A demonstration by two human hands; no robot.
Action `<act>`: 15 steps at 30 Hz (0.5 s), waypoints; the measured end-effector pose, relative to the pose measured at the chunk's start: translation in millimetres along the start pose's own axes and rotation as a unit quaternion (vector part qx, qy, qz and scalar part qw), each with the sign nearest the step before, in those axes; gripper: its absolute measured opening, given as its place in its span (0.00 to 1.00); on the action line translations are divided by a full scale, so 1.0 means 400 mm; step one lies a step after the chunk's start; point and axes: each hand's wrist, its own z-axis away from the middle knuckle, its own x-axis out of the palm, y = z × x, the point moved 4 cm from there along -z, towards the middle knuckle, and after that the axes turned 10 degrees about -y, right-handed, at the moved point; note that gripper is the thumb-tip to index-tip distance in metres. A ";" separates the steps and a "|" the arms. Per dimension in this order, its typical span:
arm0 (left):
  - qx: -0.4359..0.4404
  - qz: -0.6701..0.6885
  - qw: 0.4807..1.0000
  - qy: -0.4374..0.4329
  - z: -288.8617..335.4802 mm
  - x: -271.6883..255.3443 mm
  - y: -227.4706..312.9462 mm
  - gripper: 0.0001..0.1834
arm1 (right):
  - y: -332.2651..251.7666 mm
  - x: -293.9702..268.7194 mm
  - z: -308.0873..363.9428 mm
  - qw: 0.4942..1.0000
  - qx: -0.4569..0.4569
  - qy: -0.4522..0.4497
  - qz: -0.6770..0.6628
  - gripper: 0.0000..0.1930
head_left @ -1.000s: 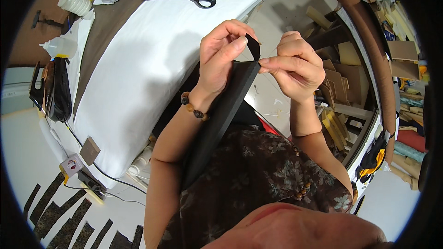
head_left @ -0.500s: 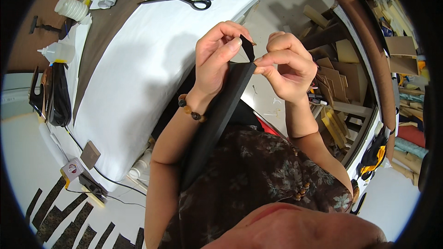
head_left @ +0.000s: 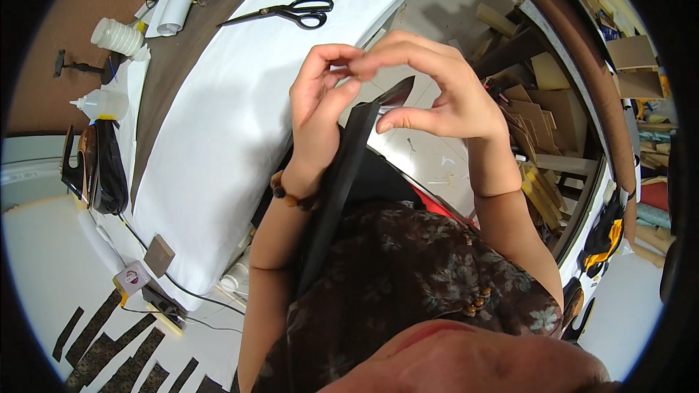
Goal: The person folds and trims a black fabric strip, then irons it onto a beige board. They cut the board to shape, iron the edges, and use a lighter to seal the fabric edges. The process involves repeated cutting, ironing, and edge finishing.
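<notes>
A long black folded fabric piece [head_left: 342,167] runs along my left forearm from my body toward my hands, its far end at my fingers. A small shiny black flap [head_left: 397,92] sticks up from that end. My left hand [head_left: 317,105] is beside the piece's left edge, thumb and fingers closed together; what they hold, if anything, is hidden. My right hand [head_left: 448,94] arches over the flap, thumb apart from the fingers. Its thumb is near the flap's lower edge, and its fingertips meet those of my left hand.
Black scissors [head_left: 291,12] lie on the white-covered table [head_left: 196,145]. Left of it are a squeeze bottle [head_left: 103,104], a ribbed white container [head_left: 116,36] and an iron [head_left: 76,164]. Dark patterned strips [head_left: 95,327] lie lower left. Shelves at right hold board offcuts [head_left: 535,127].
My right hand has gone from pinching the black piece's end to arching over it with the thumb apart. My left hand has let go of the flap, which now tilts right.
</notes>
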 end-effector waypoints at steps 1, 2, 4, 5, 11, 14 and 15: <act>0.008 0.004 1.000 -0.029 0.007 0.001 0.012 0.23 | 0.003 0.002 0.001 1.000 0.010 -0.004 -0.022 0.25; 0.016 0.008 0.998 -0.059 0.011 0.005 0.023 0.25 | 0.005 0.004 0.003 0.999 0.020 -0.009 -0.045 0.24; -0.023 -0.003 0.994 -0.110 0.032 0.025 0.052 0.35 | 0.011 0.018 0.005 0.996 0.025 0.010 -0.087 0.19; -0.022 -0.052 0.990 -0.128 0.041 0.040 0.072 0.37 | 0.019 0.022 0.010 0.995 0.024 0.013 -0.095 0.19; -0.020 -0.194 0.966 -0.170 0.075 0.055 0.087 0.48 | 0.066 0.061 0.024 0.972 0.044 0.047 -0.227 0.17; -0.019 -0.184 0.969 -0.160 0.077 0.059 0.090 0.51 | 0.079 0.080 0.027 0.954 0.043 0.058 -0.291 0.16; -0.020 -0.177 0.972 -0.154 0.078 0.060 0.092 0.51 | 0.082 0.084 0.028 0.953 0.040 0.062 -0.294 0.16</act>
